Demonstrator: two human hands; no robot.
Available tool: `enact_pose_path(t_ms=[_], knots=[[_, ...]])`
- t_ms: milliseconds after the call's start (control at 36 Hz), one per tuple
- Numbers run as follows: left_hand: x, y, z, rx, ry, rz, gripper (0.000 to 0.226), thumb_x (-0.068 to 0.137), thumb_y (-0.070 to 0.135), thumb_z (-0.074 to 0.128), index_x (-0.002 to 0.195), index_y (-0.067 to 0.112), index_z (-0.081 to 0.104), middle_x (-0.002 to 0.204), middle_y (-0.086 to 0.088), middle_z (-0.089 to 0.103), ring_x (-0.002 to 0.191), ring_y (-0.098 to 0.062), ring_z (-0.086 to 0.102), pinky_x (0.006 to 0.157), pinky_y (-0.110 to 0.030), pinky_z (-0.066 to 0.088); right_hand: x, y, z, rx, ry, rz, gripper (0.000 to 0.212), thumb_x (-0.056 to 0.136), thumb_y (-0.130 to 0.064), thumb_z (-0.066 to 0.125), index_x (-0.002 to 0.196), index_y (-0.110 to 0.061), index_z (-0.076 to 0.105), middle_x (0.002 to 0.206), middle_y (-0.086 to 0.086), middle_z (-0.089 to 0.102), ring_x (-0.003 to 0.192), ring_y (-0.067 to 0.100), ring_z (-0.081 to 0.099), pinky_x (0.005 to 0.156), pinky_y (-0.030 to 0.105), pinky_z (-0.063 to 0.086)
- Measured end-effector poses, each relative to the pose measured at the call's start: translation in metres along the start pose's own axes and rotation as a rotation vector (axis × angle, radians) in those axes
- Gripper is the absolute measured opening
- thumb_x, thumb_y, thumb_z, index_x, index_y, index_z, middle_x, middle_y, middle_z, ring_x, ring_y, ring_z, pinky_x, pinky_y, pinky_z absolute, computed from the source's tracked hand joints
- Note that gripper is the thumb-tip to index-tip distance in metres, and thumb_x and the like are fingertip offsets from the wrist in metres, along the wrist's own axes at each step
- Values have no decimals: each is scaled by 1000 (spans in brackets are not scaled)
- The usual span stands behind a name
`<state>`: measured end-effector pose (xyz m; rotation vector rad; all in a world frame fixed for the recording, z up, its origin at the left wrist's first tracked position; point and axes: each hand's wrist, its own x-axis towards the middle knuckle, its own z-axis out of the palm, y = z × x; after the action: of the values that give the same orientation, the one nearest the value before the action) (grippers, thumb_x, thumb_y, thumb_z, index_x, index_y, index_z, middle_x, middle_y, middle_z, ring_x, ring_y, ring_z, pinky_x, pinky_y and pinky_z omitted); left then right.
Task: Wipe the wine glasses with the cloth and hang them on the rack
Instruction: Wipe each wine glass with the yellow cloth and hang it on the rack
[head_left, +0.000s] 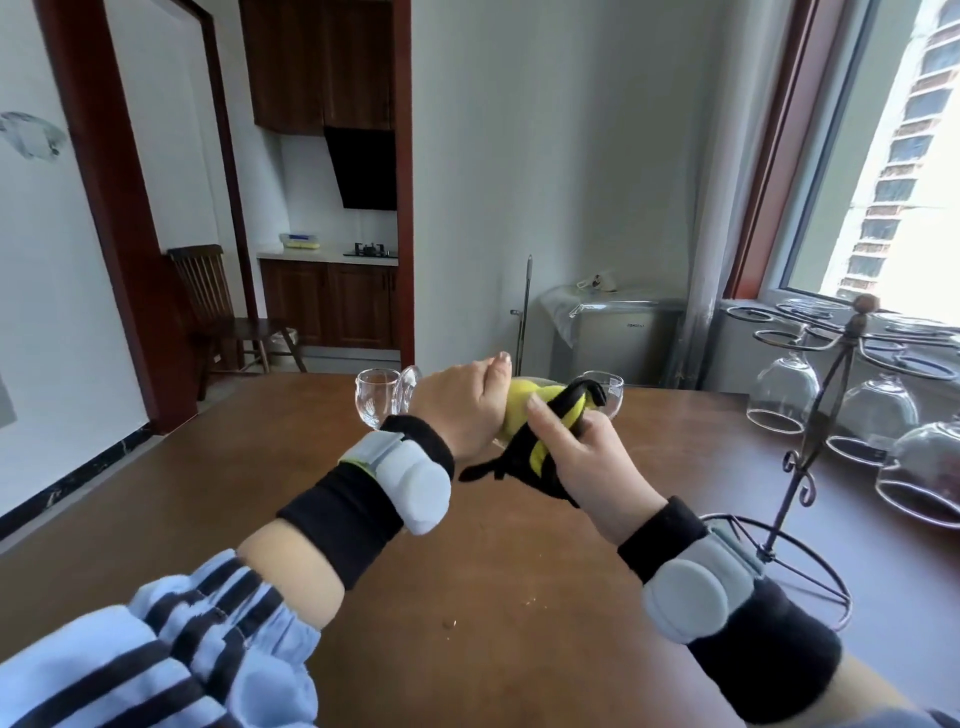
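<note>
- A person's left hand (465, 410) grips a clear wine glass (410, 387) held on its side above the brown wooden table (467, 597), its round foot showing just past the knuckles; the hold looks meant to steady the glass for wiping.
- The right hand (582, 462) clutches a black-and-yellow cloth (540, 441), pressed around the bowl, which is mostly hidden, so the wiping step appears under way.
- The held glass is thin and transparent; yellow cloth shows through it.
- Beyond the hands two more clear glasses stand upright on the table, one beyond the left hand (375, 397), the other (608, 392) beyond the cloth.
- To the right of the right hand stands a dark wire rack (831, 384), with three clear glasses (784, 395) hanging upside down from its rings, probably already done.
</note>
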<state>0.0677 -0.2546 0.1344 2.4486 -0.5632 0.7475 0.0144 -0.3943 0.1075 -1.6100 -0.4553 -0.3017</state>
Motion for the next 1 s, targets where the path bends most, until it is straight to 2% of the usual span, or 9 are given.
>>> enact_pose_path(t_ms=[111,250,361,528,583,639,750,806,1000], knots=[[8,-5,-6,-37,-293,-178,54,103,42,15,91,12,58,112,-17,64,108,-32,56,85,-37,32,-2,8,-6,-386,-148,-117,63,79,-65,65,92,-4,70,83,17,71,74,20,63,75,46,54],[6,-8,-14,51,-460,-268,50,101,47,14,86,16,51,99,-11,63,96,-27,54,82,-35,31,0,13,-13,-728,-343,-340,37,89,-35,69,113,-7,69,99,-29,58,95,-24,50,83,-2,34],[4,-9,-16,114,-458,-261,48,103,37,12,87,15,53,115,-18,60,92,-29,49,83,-36,31,5,22,-18,-1075,-388,-466,65,88,-62,49,129,-13,62,133,1,63,123,20,57,108,26,38],[-1,-18,-11,147,-407,-272,58,101,44,12,88,12,60,109,-11,64,105,-29,56,84,-34,30,8,34,-26,-1242,-408,-518,70,95,-66,28,106,-15,74,103,2,76,101,18,68,117,27,23],[-3,-20,-11,89,-381,-287,67,101,45,13,80,15,69,94,-4,67,94,-25,58,84,-31,31,7,38,-33,-1138,-314,-477,67,94,-66,30,101,-17,75,102,-2,75,104,14,62,119,22,7],[-5,-24,-11,12,-353,-315,68,101,45,13,75,18,70,80,3,66,87,-21,59,83,-31,32,0,34,-33,-877,-201,-335,52,96,-57,40,99,-18,74,97,-10,73,101,6,59,116,29,25],[-4,-30,-2,-389,-263,-471,69,102,44,14,67,10,63,54,-6,55,60,-19,58,75,-32,43,-6,30,-31,-7,169,113,33,103,-18,46,78,-7,64,61,0,69,63,15,68,53,19,44],[-4,-24,1,-643,-233,-555,68,104,42,14,67,4,56,45,-8,47,37,-13,48,56,-26,42,-3,31,-33,366,326,232,34,97,-23,43,98,6,62,82,25,68,73,39,64,59,31,42],[-5,-7,7,-965,-335,-590,70,100,55,5,88,4,51,41,-3,44,30,-10,28,34,-13,24,-2,22,-27,945,240,344,35,65,-20,42,93,-8,58,84,12,63,73,31,48,72,42,39]])
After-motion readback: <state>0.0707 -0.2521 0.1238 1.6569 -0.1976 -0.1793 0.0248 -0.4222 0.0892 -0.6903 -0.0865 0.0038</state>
